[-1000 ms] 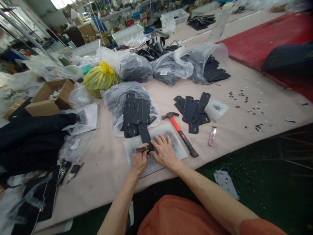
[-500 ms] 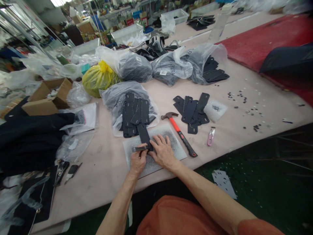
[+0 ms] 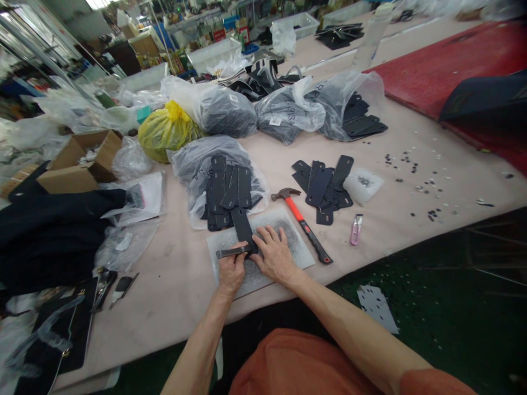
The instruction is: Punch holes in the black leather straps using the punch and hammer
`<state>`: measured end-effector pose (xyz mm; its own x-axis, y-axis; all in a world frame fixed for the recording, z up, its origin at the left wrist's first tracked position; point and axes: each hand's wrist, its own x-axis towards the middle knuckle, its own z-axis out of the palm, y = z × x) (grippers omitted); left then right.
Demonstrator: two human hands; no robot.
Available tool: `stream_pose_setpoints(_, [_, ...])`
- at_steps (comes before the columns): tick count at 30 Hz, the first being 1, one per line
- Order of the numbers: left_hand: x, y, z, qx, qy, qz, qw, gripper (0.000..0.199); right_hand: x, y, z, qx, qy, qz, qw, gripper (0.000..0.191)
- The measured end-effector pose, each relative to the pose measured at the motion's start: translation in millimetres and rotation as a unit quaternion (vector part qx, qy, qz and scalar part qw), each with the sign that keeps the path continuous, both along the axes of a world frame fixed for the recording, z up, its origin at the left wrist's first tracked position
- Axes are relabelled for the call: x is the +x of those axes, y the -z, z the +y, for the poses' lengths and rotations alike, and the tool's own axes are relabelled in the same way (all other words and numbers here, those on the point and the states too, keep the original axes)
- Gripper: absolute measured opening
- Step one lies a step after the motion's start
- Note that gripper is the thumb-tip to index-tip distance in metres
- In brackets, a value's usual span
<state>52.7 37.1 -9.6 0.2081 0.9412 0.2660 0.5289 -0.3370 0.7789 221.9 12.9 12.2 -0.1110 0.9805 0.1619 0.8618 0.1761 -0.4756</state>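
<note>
Dark flat strip (image 3: pixel 242 225), its near end on the pale speckled rectangular board (image 3: pixel 252 278). Left hand (image 3: pixel 231 270) pinches dark bar-shaped tool (image 3: pixel 224 253) above board; right hand (image 3: pixel 276 255) spread flat, fingertips at strip. Risk: uneven right-hand pressure could skew strip.

We get soft, even light, perhaps from the glaring window (image 3: pixel 97 3) at top left; the background (image 3: pixel 197 27) blurs, and the floor (image 3: pixel 461 307) lies dark.
</note>
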Motion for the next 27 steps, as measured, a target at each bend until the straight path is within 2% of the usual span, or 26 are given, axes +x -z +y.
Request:
stream_pose_setpoints(8, [1,4.2,1,-0.006,-0.003,0.034,0.999,0.024,0,-0.9,0,-0.001,-0.003,0.001,1.000,0.051])
stream_pose_setpoints(17, [5,10.5,3,0.064,0.006,0.114,0.991,0.023,-1,2.2,0,0.001,-0.008,0.002,1.000,0.051])
stream_pose_setpoints(22, [10,8.5,3,0.054,-0.002,0.132,0.990,0.023,12,3.0,2,0.020,-0.016,0.044,0.999,0.040])
stream_pose_setpoints(24, [10,8.0,3,0.061,-0.005,0.125,0.990,0.021,30,0.7,5,0.044,0.015,0.059,0.997,0.035])
stream_pose_setpoints(27, [11,8.1,4,0.082,-0.005,0.115,0.990,0.017,68,-1.1,11,0.043,0.127,0.013,0.991,0.034])
